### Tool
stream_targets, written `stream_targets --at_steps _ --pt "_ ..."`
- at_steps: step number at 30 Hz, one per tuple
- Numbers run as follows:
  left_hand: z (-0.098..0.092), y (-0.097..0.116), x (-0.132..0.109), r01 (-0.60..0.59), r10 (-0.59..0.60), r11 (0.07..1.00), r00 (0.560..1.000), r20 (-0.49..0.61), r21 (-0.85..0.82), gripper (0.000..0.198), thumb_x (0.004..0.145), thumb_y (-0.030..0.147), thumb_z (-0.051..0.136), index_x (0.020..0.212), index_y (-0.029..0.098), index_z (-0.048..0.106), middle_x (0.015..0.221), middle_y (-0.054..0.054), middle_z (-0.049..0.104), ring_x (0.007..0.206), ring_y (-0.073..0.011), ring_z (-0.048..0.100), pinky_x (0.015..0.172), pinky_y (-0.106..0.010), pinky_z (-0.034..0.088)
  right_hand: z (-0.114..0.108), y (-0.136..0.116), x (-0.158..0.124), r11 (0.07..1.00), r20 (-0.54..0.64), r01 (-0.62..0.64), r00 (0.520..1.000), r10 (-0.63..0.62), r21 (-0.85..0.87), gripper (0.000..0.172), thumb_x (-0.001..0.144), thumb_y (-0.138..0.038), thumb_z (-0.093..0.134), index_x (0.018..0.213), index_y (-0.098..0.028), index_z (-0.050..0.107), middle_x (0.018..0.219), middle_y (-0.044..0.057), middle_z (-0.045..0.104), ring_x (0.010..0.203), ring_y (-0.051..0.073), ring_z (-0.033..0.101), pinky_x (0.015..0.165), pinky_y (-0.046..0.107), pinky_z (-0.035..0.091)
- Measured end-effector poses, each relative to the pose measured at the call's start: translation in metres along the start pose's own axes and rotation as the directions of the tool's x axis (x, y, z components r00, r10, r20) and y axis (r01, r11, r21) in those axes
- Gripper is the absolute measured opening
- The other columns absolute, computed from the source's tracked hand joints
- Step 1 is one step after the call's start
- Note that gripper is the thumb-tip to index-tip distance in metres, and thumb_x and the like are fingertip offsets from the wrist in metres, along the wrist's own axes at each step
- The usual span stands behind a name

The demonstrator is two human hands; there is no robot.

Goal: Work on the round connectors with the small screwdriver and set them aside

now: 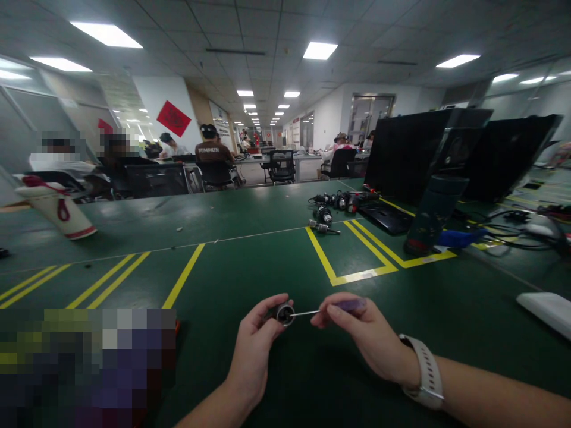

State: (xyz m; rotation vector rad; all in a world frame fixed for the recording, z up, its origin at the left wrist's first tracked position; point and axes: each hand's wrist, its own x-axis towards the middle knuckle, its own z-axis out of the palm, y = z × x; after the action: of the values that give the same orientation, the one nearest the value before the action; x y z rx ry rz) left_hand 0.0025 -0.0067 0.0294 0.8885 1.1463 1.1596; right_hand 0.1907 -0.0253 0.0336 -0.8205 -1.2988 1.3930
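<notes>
Between the thumb and fingers of my left hand (255, 342) is a small round metal part (285, 314), its ring-shaped open end turned toward my right hand. My right hand (363, 333) is closed around a screwdriver with a purple handle (352, 305). The screwdriver's thin shaft (306, 313) points left, and its tip reaches the dark opening of the metal part. Whether the tip touches anything inside cannot be made out. Both hands are above the green table (250, 255), and a pale watch band (423, 371) circles my right wrist.
Yellow tape (334, 279) marks the table. Several dark metal parts (323, 214) lie ahead, with a dark bottle (435, 214), a monitor (410, 154) and cables (526, 232) on the right. A white cup (62, 208) stands far left. Several people (214, 145) sit beyond.
</notes>
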Motion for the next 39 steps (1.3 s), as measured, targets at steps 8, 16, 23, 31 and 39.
stream_targets --at_steps 8,16,23,31,39 --pt "-0.001 -0.004 -0.002 -0.086 0.082 0.994 0.995 0.051 0.072 0.033 0.067 0.012 0.06 0.099 0.015 0.068 0.104 -0.01 0.073 0.102 -0.0262 0.063 0.09 -0.039 0.047 0.007 -0.005 -0.008 0.868 0.154 0.212 0.975 -0.158 -0.449 0.017 0.089 -0.023 0.054 0.096 -0.018 0.068 0.091 0.007 0.068 0.085 0.018 0.063 0.077 0.034 0.05" --pt "0.002 -0.003 -0.004 -0.133 0.129 0.987 0.99 0.048 0.094 0.029 0.07 0.015 0.059 0.097 0.015 0.07 0.1 -0.009 0.074 0.093 -0.0256 0.068 0.086 -0.039 0.051 0.008 -0.003 -0.014 0.675 0.345 0.476 0.878 -0.331 -0.564 0.029 0.088 -0.011 0.052 0.114 -0.021 0.059 0.098 0.007 0.067 0.09 0.018 0.061 0.08 0.032 0.05" --pt "0.002 -0.003 -0.007 -0.165 0.158 0.971 0.986 0.05 0.175 0.032 0.073 0.019 0.057 0.101 0.017 0.071 0.107 -0.009 0.072 0.091 -0.0247 0.069 0.084 -0.037 0.054 0.01 -0.004 -0.016 0.514 0.449 0.578 0.816 -0.364 -0.634 0.033 0.087 -0.01 0.052 0.119 -0.019 0.053 0.102 0.009 0.068 0.097 0.019 0.061 0.086 0.034 0.05" --pt "-0.001 -0.012 0.0 -0.257 0.233 0.939 0.964 0.127 0.23 0.028 0.078 0.019 0.051 0.097 0.018 0.073 0.119 -0.009 0.065 0.098 -0.0255 0.066 0.087 -0.039 0.053 0.01 -0.003 -0.018 0.453 0.448 0.602 0.796 -0.407 -0.657 0.028 0.087 -0.011 0.051 0.115 -0.017 0.054 0.1 0.01 0.069 0.095 0.019 0.063 0.085 0.034 0.051" --pt "0.0 -0.008 -0.004 -0.219 0.205 0.949 0.975 0.087 0.228 0.031 0.074 0.02 0.058 0.101 0.02 0.072 0.116 -0.009 0.068 0.098 -0.0258 0.066 0.089 -0.038 0.05 0.013 -0.005 -0.02 0.403 0.438 0.606 0.786 -0.436 -0.686 0.032 0.087 -0.011 0.052 0.117 -0.019 0.053 0.1 0.01 0.07 0.094 0.02 0.064 0.083 0.033 0.053"
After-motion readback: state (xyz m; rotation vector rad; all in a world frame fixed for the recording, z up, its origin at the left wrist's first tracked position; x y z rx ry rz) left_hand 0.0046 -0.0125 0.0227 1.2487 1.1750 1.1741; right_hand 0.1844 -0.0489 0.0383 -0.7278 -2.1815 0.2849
